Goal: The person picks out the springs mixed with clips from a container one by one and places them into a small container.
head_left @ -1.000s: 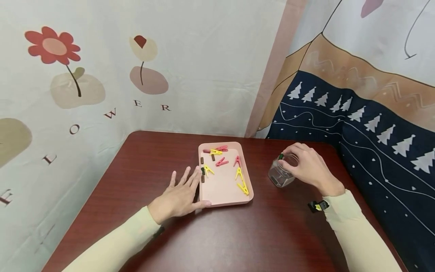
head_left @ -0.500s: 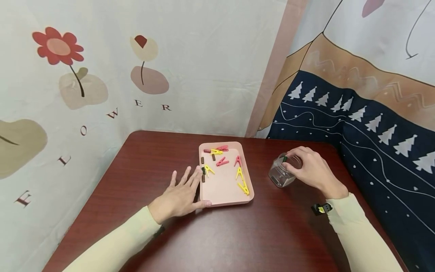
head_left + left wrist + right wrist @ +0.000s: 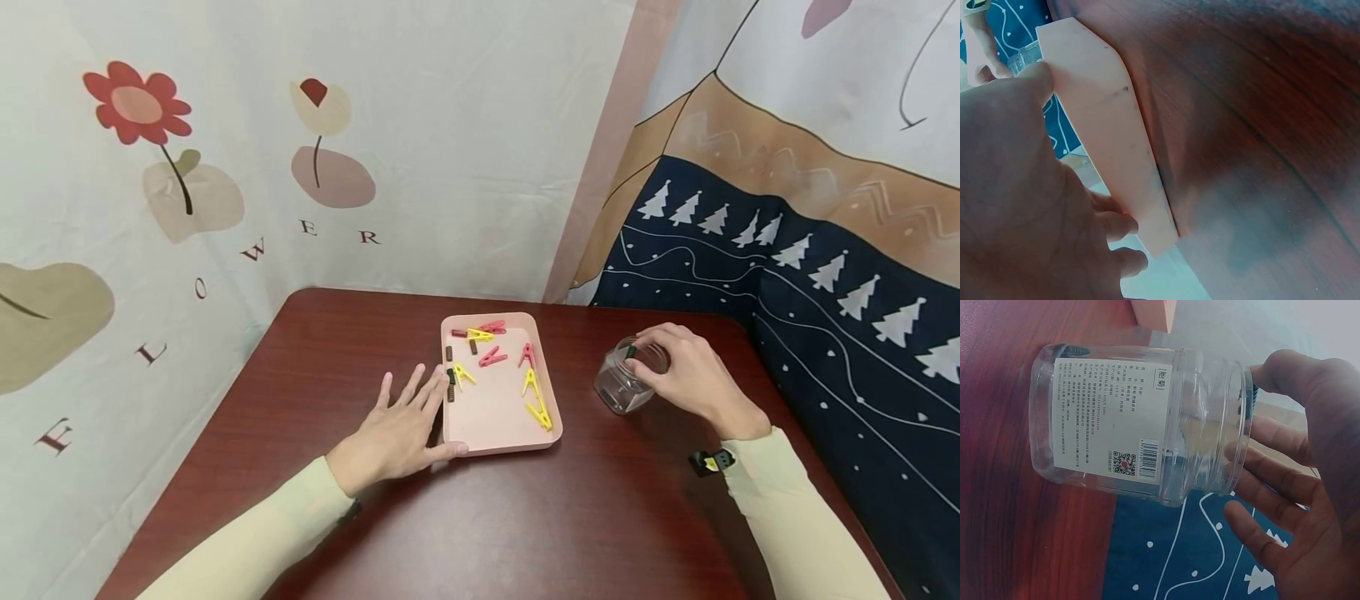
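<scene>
My right hand (image 3: 686,379) is over the mouth of a clear jar (image 3: 617,387), pinching a small dark green ribbed piece (image 3: 1249,394) between thumb and fingertips at the rim. A white printed label (image 3: 1113,422) covers one side of the jar. Inside, against its bottom, lies another dark green ribbed piece (image 3: 1072,350). My left hand (image 3: 393,429) rests along the left edge of a pink tray (image 3: 491,417), fingers spread and thumb at its near corner. Yellow clothespins (image 3: 538,414), pink clothespins (image 3: 492,357) and small dark ribbed pieces (image 3: 473,347) lie in the tray.
The jar stands on the brown wooden table (image 3: 517,517), to the right of the tray. A pale flower-print curtain (image 3: 450,167) hangs behind the table, and a dark blue tree-print cloth (image 3: 690,258) lines the right side.
My right hand has lowered the green ribbed piece from above the jar's rim into its mouth and shifted slightly right. The left hand has stayed on the tray.
</scene>
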A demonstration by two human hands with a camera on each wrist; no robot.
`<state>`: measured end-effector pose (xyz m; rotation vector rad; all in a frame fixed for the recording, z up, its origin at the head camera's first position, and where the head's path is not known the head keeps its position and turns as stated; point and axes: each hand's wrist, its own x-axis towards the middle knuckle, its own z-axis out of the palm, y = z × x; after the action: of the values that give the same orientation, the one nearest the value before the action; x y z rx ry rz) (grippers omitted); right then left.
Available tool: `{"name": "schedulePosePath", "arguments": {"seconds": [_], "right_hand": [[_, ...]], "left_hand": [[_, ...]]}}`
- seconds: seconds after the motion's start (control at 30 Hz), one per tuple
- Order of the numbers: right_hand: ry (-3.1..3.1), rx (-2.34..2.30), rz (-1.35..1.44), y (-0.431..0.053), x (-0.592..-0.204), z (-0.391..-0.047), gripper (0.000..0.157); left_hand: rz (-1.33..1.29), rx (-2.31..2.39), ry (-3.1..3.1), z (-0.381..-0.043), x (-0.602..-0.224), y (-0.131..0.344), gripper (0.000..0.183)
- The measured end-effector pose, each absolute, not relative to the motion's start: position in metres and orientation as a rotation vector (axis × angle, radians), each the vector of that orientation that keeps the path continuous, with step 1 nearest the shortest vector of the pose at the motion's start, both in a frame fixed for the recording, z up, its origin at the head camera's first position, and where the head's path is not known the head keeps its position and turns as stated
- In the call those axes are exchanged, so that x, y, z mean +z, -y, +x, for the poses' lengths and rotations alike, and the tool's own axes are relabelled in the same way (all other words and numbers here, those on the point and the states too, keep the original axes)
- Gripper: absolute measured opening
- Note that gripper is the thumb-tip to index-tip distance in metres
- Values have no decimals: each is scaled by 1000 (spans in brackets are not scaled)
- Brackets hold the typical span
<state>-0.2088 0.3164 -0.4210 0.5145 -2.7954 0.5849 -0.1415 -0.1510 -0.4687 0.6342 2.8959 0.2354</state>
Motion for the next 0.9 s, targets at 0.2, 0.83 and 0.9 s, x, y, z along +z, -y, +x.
{"name": "schedulePosePath", "arguments": {"seconds": [0.2,0.83,0.9], "right_hand": [[2797,597,514,-316,-421,-208,39],[2820,629,477,-315,-422,-205,42],[2820,629,471,-315,-422,-204,42]], "left_hand": [[643,230,-2912,-142,-471,152,118],[629,218,-2902,-143,-471,152,117],[629,218,-2902,-143,-471,151,117]]}}
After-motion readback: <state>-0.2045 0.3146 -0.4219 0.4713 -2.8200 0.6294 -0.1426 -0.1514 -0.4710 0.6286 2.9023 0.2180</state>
